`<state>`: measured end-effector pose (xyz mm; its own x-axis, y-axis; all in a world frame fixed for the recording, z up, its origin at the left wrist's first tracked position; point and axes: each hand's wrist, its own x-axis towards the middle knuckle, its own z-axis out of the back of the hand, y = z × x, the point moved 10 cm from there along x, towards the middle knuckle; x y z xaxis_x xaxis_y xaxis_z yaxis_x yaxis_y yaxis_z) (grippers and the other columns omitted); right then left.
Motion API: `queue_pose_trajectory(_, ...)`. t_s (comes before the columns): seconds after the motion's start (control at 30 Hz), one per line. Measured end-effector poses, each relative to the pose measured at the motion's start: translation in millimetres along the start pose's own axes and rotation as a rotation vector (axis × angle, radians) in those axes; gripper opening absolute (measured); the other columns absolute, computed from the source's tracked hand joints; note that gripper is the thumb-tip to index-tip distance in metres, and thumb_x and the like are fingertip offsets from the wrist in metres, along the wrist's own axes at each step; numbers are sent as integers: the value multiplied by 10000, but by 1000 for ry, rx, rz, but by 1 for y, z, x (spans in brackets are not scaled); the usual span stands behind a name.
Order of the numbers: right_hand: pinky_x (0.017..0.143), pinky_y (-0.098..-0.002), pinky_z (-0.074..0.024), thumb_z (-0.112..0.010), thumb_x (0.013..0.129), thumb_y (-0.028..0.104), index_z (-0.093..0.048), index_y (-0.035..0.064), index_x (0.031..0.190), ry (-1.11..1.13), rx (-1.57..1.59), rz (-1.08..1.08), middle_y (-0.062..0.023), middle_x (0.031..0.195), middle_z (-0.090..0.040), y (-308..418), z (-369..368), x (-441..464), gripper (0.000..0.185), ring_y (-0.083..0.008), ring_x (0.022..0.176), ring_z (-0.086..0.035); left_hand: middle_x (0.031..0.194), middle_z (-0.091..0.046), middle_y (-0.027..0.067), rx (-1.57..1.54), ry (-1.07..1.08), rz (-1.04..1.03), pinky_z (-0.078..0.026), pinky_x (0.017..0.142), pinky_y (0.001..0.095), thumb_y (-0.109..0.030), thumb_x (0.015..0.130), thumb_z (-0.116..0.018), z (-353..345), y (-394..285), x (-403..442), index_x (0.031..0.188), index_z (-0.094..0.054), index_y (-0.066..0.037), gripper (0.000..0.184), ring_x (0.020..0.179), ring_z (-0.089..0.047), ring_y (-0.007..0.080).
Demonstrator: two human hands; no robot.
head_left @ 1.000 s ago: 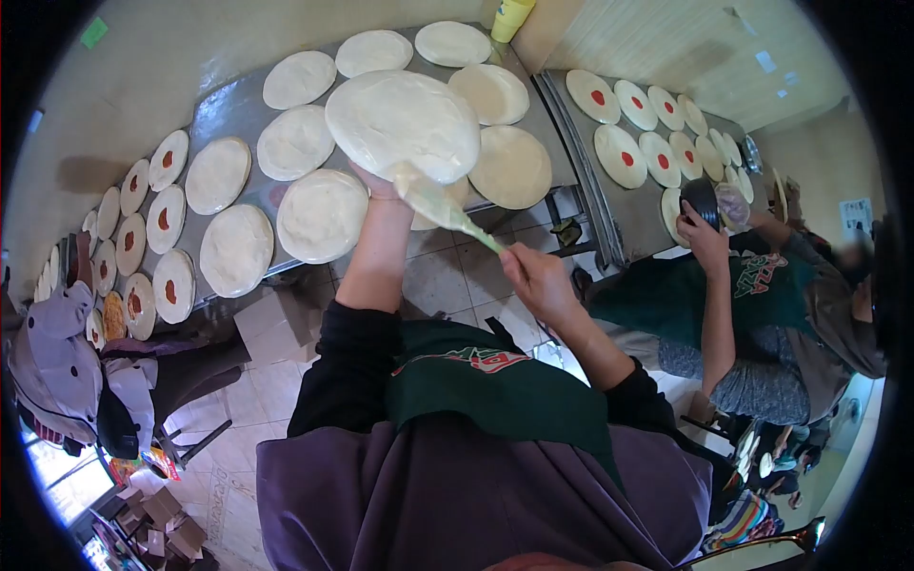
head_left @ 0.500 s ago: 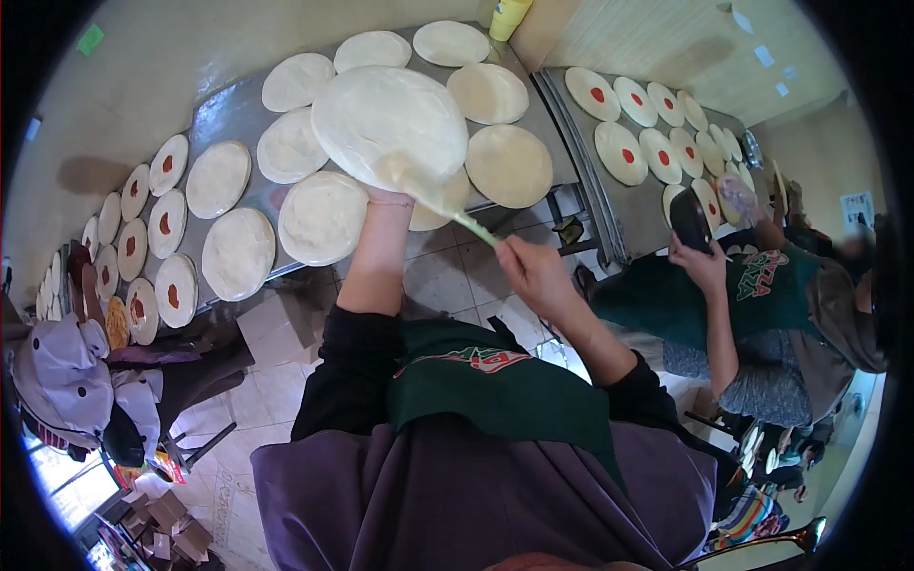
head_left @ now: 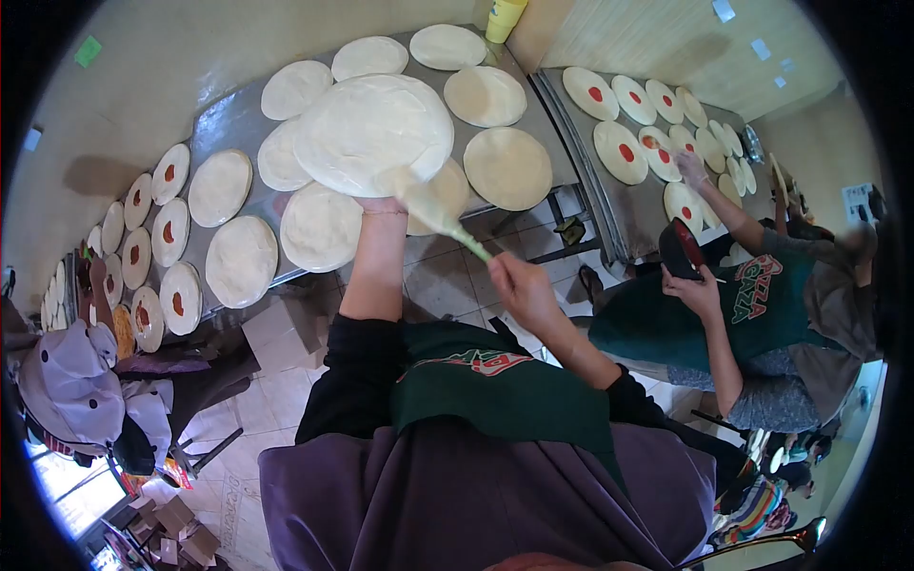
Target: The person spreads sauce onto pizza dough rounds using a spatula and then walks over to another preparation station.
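Note:
My left hand (head_left: 383, 206) is mostly hidden under a large flat dough round (head_left: 371, 133), holding it up from below, above the metal table. A glossy white layer covers the top of that dough. In my right hand (head_left: 526, 290) is a spatula (head_left: 457, 231), gripped by its green handle. Its pale, motion-blurred head touches the near right edge of the raised dough. Beneath and around lie several more dough rounds, such as a white-coated one (head_left: 324, 226) at the near side and a plainer one (head_left: 507, 168) to the right.
On the left, several rounds (head_left: 171, 231) carry red sauce, with a person in a light jacket (head_left: 71, 376) beside them. To the right, a co-worker holds a dark bowl (head_left: 680, 249) at a second table (head_left: 609, 209) of red-dotted rounds. A yellow cup (head_left: 505, 19) stands at the back.
The raised dough has shifted slightly left and down, and the spatula has moved down a little with my right hand. The co-worker's hand now reaches over the rounds; their bowl tilts, showing red inside.

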<state>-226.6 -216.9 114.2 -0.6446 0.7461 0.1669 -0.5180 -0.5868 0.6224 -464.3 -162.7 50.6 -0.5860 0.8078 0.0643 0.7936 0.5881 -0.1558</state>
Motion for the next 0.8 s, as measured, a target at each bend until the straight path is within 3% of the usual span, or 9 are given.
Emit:
queue_pose_trajectory(0.1,510,-428,-413,-518,898,200,-517,36,790,70,53,55,-157,610,-525,12,-7,-7,197,-353,574,-549,1390,-369,110,-324,207,178,-284,1041,540,-596,836,-390,3,10,0,1358,-348,-143,693,1265,-352,346)
queue_pose_trajectory(0.2,508,-426,-405,-512,904,203,-514,29,788,46,75,4,-166,609,-522,5,5,0,208,-356,568,-541,1394,-363,117,-486,223,226,-287,1038,542,-585,841,-388,-11,8,-5,1361,-345,-142,684,1267,-348,349)
queue_pose_trajectory(0.23,504,-424,-399,-508,908,204,-512,26,785,-6,94,-93,-172,608,-517,-6,15,6,216,-360,564,-534,1394,-363,117,-486,224,227,-287,1038,542,-585,841,-388,-30,7,-9,1361,-345,-142,684,1267,-348,349)
queue_pose_trajectory(0.3,499,-422,-393,-504,911,205,-509,22,781,-59,113,-189,-179,607,-512,-22,25,11,224,-363,560,-528,1395,-355,132,27,-54,78,-271,1046,545,-582,853,-357,-29,0,-12,1372,-317,-122,695,1279,-327,350)
queue_pose_trajectory(0.33,495,-418,-388,-500,914,206,-506,17,778,-81,87,-181,-182,604,-506,-27,27,14,233,-365,557,-523,1395,-355,132,28,-52,78,-271,1046,545,-582,853,-357,-24,0,-11,1372,-317,-122,695,1279,-327,350)
queue_pose_trajectory(0.4,492,-415,-384,-497,917,206,-503,12,774,-102,63,-170,-186,601,-499,-32,24,12,242,-367,554,-518,1398,-356,119,-345,169,209,-285,1035,550,-569,854,-371,-29,11,-8,1365,-339,-145,665,1274,-334,358)
queue_pose_trajectory(0.53,497,-405,-395,-499,915,200,-515,11,782,32,39,-23,-172,610,-509,-10,-4,-10,232,-363,558,-525,1396,-360,113,-500,230,233,-294,1033,543,-566,857,-372,-14,14,-4,1367,-336,-147,661,1267,-349,348)
queue_pose_trajectory(0.7,498,-382,-404,-506,913,200,-545,20,800,136,229,79,-163,616,-510,10,-9,-16,216,-347,551,-520,1394,-363,113,-411,212,231,-303,1034,529,-559,861,-377,-16,16,-7,1370,-328,-136,664,1264,-356,343)
queue_pose_trajectory(0.8,491,-335,-396,-489,924,196,-553,19,790,150,269,-2,-122,582,-486,3,3,-7,231,-254,502,-498,1392,-365,114,-224,149,193,-308,1034,520,-555,863,-381,-17,18,-10,1371,-323,-130,665,1262,-361,340)
